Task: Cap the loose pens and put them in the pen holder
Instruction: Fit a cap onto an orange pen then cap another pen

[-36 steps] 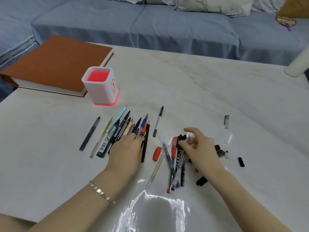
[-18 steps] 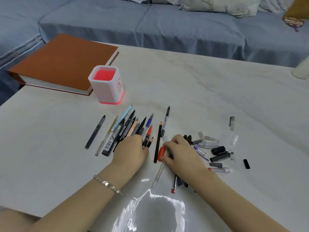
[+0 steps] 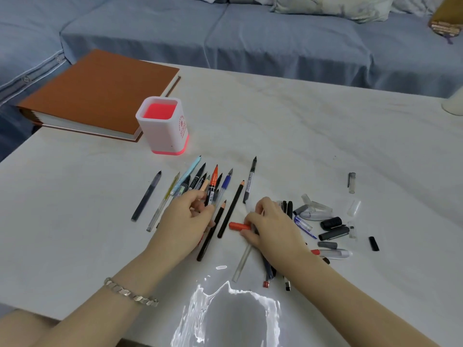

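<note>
binder: brown binder [image 3: 100, 96] lies flat on the far-left corner of the white table [image 3: 300, 146].
holder: white pen holder [image 3: 162, 126] with a pink inside and pink base. Upright, just beside the binder's near corner, beyond the pens.
pens: row of uncapped pens [image 3: 193, 181] lies side by side on the table, tips pointing away toward the holder. A grey pen [image 3: 147, 196] lies a bit apart at the left end.
left hand: left hand [image 3: 186, 221] rests on the near ends of the row. Its fingers are curled round an orange marker [image 3: 213, 186], gripping the dark barrel, tip uncapped and pointing away. A bracelet [image 3: 130, 294] is on that wrist.
pencils: two black pencils [image 3: 230, 209] lie on the table between the hands.
cap: red cap [image 3: 239, 226] sits low at the table, lying sideways.
right hand: right hand [image 3: 273, 226] pinches the red cap's right end between thumb and fingertips, with its palm over a heap of pens [image 3: 269, 271].
loose caps: cluster of grey, black and clear caps [image 3: 325, 221] lies just right of the right hand.
strays: a clear cap [image 3: 352, 182] lies farther out and a small black cap [image 3: 373, 243] lies at the near right, both apart from the cluster.
backdrop: blue sofa [image 3: 250, 33] runs along the far side of the table.
</note>
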The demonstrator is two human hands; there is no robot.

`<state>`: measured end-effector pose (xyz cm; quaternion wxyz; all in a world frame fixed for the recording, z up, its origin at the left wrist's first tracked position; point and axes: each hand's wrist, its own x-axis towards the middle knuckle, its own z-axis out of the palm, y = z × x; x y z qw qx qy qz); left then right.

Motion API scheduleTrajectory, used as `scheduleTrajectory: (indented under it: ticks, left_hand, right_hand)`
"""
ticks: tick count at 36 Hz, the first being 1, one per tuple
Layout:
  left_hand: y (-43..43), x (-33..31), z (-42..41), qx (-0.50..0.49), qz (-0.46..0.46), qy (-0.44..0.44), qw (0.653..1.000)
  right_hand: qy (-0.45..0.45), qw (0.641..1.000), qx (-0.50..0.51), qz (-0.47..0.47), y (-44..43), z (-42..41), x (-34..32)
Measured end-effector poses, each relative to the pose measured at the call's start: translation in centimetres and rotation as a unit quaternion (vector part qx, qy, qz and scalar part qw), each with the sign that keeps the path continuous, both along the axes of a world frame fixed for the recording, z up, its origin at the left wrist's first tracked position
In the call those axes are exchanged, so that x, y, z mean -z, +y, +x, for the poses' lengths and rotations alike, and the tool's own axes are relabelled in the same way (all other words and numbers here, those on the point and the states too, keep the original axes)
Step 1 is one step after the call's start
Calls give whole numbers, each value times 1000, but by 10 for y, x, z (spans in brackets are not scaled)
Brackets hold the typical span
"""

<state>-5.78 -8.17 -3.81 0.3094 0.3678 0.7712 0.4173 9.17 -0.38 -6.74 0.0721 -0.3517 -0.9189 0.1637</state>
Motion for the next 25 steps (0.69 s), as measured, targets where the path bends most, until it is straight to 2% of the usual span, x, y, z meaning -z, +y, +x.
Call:
scheduleTrajectory:
  ticks: [2,5,9,11,12,13,15,16,17,20,25]
  left_hand:
    - [1,0,2,-4,0,-14,1000]
    - [3,3,5,3,-15,-35,999]
    - [5,6,13,73,-40,-16,996]
    - [5,7,18,97,-45,-8,994]
    - [6,7,20,101,-43,-11,994]
    - [7,7,23,102,-40,-18,994]
    - [9,5,29,104,-37,-40,993]
    - [10,4,32,105,-34,-58,992]
    - [11,3,35,106,-28,-78,991]
    - [12,-3,44,104,-11,-129,986]
    - [14,-9,54,95,-9,-201,975]
  right_hand:
    - [71,997,11,28,0,4,3]
    - [186,975,90,-84,2,13,-8]
    - [310,894,200,-256,8,31,-22]
    - [323,861,237,-312,11,42,-27]
    - [327,834,254,-365,12,48,-29]
    - [350,780,267,-445,14,53,-31]
    - [420,622,284,-597,19,61,-36]
    - [439,570,289,-631,20,65,-38]
    - [443,553,289,-644,22,68,-40]
    - [450,546,274,-651,25,74,-45]
    - [466,576,269,-615,20,74,-50]
